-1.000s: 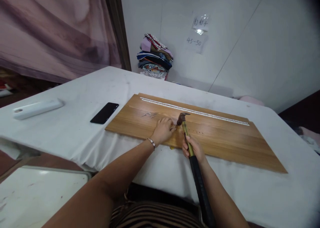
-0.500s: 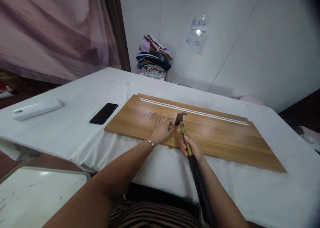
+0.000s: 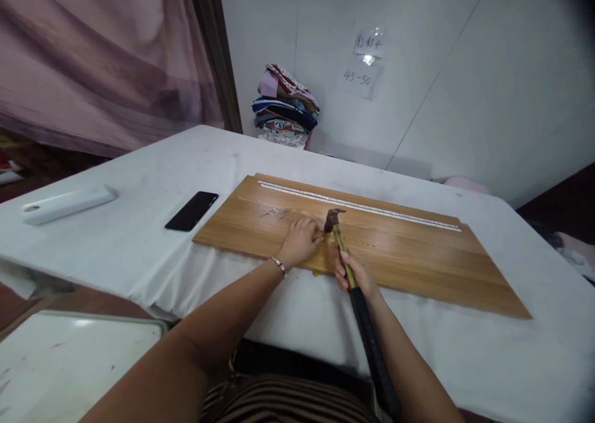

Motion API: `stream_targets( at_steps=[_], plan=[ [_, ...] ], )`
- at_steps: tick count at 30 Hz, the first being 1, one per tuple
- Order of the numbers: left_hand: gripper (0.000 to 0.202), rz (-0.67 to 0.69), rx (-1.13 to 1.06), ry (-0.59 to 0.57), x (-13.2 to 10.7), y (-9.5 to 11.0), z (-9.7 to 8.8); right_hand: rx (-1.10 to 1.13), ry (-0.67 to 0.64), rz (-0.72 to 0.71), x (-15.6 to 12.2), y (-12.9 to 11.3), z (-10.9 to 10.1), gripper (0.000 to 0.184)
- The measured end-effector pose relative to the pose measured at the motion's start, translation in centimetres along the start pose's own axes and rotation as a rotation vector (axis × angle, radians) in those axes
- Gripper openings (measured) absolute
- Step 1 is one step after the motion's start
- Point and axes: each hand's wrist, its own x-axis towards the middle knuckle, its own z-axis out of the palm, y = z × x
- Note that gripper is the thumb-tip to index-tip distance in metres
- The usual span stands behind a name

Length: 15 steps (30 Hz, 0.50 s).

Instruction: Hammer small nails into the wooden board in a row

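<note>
My right hand (image 3: 354,273) is wrapped round the upper shaft of a claw hammer (image 3: 343,243), whose black grip hangs back toward my body. The rusty hammer head is low over a wooden board (image 3: 432,256), right beside the fingertips of my left hand (image 3: 301,240). Those left fingers are pinched together on a nail at the board's surface, mostly hidden by the fingers and hammer head. A loose pile of nails (image 3: 277,212) lies on the board beyond my left hand. To the right of the hammer runs a short row of small dark nail spots (image 3: 365,243).
White measuring strips (image 3: 357,206) run along the board's far side. A black phone (image 3: 192,211) and a white plastic object (image 3: 69,204) lie left on the white-covered table (image 3: 153,163). Folded cloths (image 3: 287,104) are stacked by the wall. A white stool-like surface (image 3: 83,361) stands lower left.
Almost nothing differs. The hammer head has shifted very slightly left and down, close to my left fingertips, and the whole view has drifted a little.
</note>
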Motion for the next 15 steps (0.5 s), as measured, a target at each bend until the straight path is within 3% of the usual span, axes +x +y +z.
stream_targets(
  at_steps=[15],
  plan=[
    [0.015, -0.012, 0.013, -0.015, -0.32, 0.14, -0.19, 0.019, 0.024, -0.007, 0.01, 0.08, 0.21, 0.052]
  ],
)
